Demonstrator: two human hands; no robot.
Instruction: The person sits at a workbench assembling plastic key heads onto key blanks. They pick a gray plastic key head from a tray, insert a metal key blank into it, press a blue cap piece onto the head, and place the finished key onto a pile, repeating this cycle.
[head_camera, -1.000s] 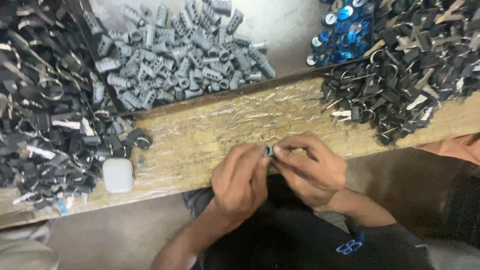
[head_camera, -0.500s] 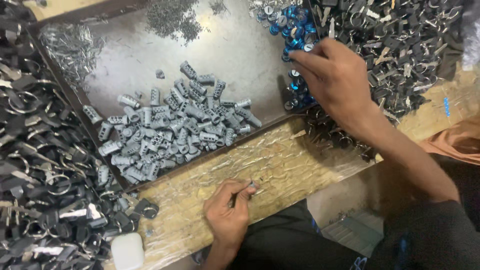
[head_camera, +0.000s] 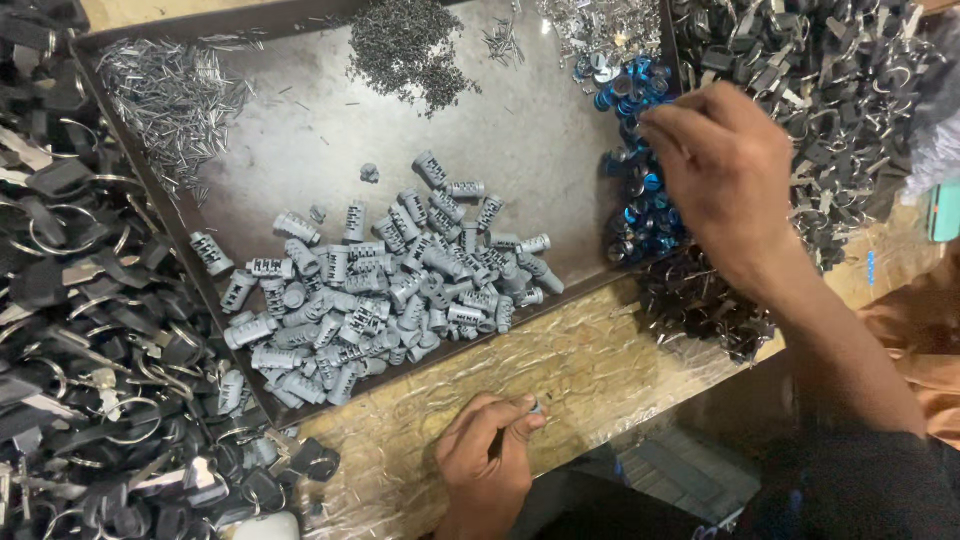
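My left hand (head_camera: 487, 452) rests at the near edge of the wooden bench, its fingers pinched around a small grey lock cylinder (head_camera: 535, 407). My right hand (head_camera: 722, 165) reaches far out to the right, with the fingertips in a pile of shiny blue round caps (head_camera: 640, 205) at the right side of a metal tray (head_camera: 300, 130). Whether it grips a cap is hidden by the fingers. A heap of grey lock cylinders (head_camera: 380, 285) lies in the tray's near half.
Small metal pins (head_camera: 170, 90) and dark springs (head_camera: 405, 45) lie in the tray's far part. Piles of black-headed keys on rings cover the left (head_camera: 90, 350) and the far right (head_camera: 810, 70). The bench top (head_camera: 600, 360) is wrapped in clear film.
The hands were together near the bench edge a second ago. My right hand has since reached out to the blue caps, and my left hand stays low holding the cylinder. The view has tilted toward the tray.
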